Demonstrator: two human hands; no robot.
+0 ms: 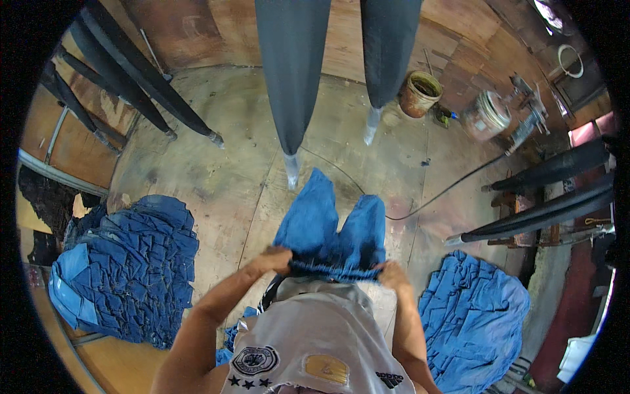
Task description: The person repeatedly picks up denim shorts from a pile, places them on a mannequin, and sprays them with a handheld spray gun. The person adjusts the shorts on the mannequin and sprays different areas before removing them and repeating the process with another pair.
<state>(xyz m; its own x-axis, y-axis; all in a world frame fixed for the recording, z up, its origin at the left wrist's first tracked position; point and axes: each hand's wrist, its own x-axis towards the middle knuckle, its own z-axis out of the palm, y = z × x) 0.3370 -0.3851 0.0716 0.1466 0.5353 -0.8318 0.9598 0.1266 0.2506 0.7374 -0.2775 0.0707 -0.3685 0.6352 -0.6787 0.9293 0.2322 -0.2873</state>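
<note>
A pair of blue jeans [307, 220] hangs in front of my body, stretched between both hands by its waistband. My left hand [277, 260] is closed on the waistband's left end, and my right hand [394, 276] grips the right end. The two legs spread away from me over the floor. Just beyond them hang two dark, tapering leg-shaped forms, the left form [293, 72] and the right form [388, 52], each with a pale wrapped tip. The jeans' left leg comes close to the left form's tip; whether they touch I cannot tell.
A big stack of folded dark jeans [138, 269] lies to my left, and a blue jeans pile [472, 315] to my right. More dark forms hang at the left [125, 72] and right [545, 210]. A dirty bucket [420, 95], a pail [487, 115] and a black hose [453, 187] are farther off.
</note>
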